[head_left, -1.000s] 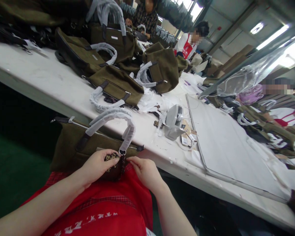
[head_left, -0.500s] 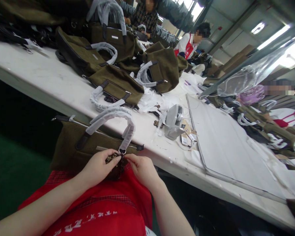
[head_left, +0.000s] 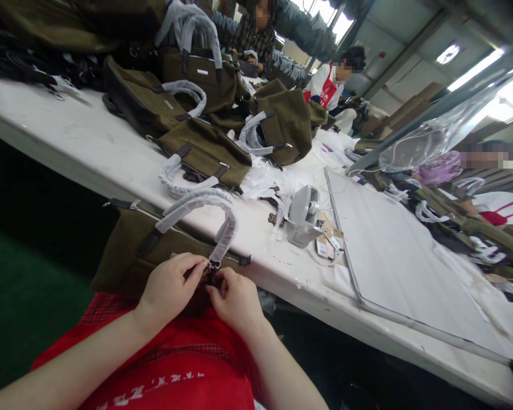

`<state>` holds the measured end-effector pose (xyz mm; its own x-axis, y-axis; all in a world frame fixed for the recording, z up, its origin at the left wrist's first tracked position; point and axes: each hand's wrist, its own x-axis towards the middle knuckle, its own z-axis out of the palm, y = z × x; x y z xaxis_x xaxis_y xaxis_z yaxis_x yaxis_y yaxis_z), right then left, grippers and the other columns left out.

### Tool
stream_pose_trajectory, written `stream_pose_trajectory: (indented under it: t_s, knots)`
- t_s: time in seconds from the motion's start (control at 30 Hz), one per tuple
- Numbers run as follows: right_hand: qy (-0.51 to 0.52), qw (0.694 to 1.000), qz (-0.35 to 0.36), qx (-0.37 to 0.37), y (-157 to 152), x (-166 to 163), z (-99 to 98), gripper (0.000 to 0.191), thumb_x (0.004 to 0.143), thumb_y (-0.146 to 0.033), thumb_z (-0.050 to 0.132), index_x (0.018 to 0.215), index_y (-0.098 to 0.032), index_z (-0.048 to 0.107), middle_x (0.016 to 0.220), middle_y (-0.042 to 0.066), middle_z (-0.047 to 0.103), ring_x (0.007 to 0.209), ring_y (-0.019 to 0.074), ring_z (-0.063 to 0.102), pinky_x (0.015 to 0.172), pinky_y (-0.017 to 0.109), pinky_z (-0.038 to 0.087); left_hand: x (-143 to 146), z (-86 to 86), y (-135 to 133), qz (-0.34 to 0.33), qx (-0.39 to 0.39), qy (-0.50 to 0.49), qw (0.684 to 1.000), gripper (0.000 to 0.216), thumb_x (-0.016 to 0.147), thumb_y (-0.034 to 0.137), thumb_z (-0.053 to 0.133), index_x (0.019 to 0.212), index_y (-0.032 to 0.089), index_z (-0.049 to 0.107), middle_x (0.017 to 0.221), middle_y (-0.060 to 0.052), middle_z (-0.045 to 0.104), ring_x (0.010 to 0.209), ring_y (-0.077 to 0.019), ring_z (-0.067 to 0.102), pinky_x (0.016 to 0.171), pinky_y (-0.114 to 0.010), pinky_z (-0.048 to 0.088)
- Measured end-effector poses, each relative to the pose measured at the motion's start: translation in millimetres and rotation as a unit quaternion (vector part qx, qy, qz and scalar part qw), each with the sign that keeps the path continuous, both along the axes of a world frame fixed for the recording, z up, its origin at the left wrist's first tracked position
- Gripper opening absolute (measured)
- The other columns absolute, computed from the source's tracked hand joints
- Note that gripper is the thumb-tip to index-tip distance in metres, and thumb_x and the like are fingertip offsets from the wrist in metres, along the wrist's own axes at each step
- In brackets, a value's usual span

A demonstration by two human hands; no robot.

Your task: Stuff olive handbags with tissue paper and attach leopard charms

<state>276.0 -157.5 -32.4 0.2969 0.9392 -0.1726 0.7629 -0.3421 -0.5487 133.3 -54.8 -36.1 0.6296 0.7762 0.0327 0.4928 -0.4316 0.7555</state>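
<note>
An olive handbag (head_left: 130,242) with a zip along its top leans between my lap and the table edge. Its looped handle (head_left: 228,228) is wrapped in white film and ends at a metal ring (head_left: 214,265). Just below that ring hangs a leopard-print charm (head_left: 207,275) with dark beaded cord. My left hand (head_left: 173,285) pinches the charm from the left. My right hand (head_left: 237,296) has its fingers curled on the cord from the right. The fingers of both hands cover much of the charm.
Several olive handbags (head_left: 205,151) with wrapped handles lie on the white table (head_left: 89,142). A grey tape dispenser (head_left: 303,219), paper tags (head_left: 329,242) and leopard-print pieces (head_left: 273,218) are nearer. A white board (head_left: 402,245) lies at right. People (head_left: 325,85) work beyond.
My right hand has turned and curled its fingers closer in, below the ring. My left hand has shifted slightly, covering more of the leopard-print charm. The handbag stays against the table edge.
</note>
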Motion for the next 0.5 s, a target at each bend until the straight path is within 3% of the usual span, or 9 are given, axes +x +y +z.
stream_pose_trajectory:
  t_s: [0.1, 0.23, 0.3, 0.37, 0.5]
  knots:
    - [0.018, 0.999, -0.036, 0.012, -0.4, -5.7, -8.1, 0.011, 0.080, -0.025, 0.062, 0.090, -0.021, 0.061, 0.066, -0.002, 0.064, 0.060, 0.0154, 0.057, 0.057, 0.025, 0.032, 1.3, 0.3, 0.1, 0.039, -0.089, -0.109, 0.989, 0.033, 0.095, 0.042, 0.046, 0.096, 0.019, 0.070, 0.102, -0.007, 0.072, 0.099, -0.0219, 0.063, 0.093, -0.032, 0.046]
    - [0.098, 0.994, -0.041, 0.035, -3.3, -6.4, -16.2, 0.013, 0.074, -0.015, 0.055, 0.084, -0.021, 0.060, 0.057, -0.005, 0.055, 0.053, 0.0122, 0.049, 0.053, 0.023, 0.030, 5.0, 5.9, 1.4, 0.099, -0.324, -0.143, 0.930, 0.037, 0.086, 0.051, 0.053, 0.095, 0.017, 0.067, 0.086, -0.005, 0.071, 0.068, -0.0159, 0.060, 0.061, -0.026, 0.048]
    - [0.160, 0.985, -0.041, 0.044, -5.6, -5.5, -19.2, 0.016, 0.073, -0.013, 0.053, 0.085, -0.020, 0.061, 0.057, -0.005, 0.054, 0.051, 0.0113, 0.046, 0.051, 0.022, 0.029, 5.5, 7.6, 2.0, 0.112, -0.383, -0.133, 0.907, 0.040, 0.080, 0.050, 0.060, 0.099, 0.016, 0.064, 0.082, -0.004, 0.071, 0.059, -0.0132, 0.054, 0.052, -0.023, 0.043]
    - [0.239, 0.968, -0.054, 0.060, -7.1, -4.5, -21.1, 0.018, 0.075, -0.014, 0.049, 0.087, -0.018, 0.061, 0.059, -0.004, 0.055, 0.051, 0.0111, 0.046, 0.051, 0.022, 0.031, 4.4, 7.5, 2.3, 0.109, -0.396, -0.103, 0.906, 0.043, 0.075, 0.048, 0.063, 0.101, 0.015, 0.061, 0.078, -0.003, 0.071, 0.053, -0.0121, 0.052, 0.049, -0.023, 0.041]
    - [0.368, 0.921, -0.104, 0.073, -4.0, -2.3, -21.7, 0.022, 0.089, -0.025, 0.039, 0.084, -0.017, 0.059, 0.051, -0.004, 0.051, 0.049, 0.0119, 0.046, 0.053, 0.022, 0.037, -0.5, 4.7, 4.0, 0.066, -0.309, -0.024, 0.948, 0.033, 0.078, 0.046, 0.059, 0.091, 0.016, 0.062, 0.078, -0.005, 0.073, 0.050, -0.0141, 0.056, 0.051, -0.027, 0.044]
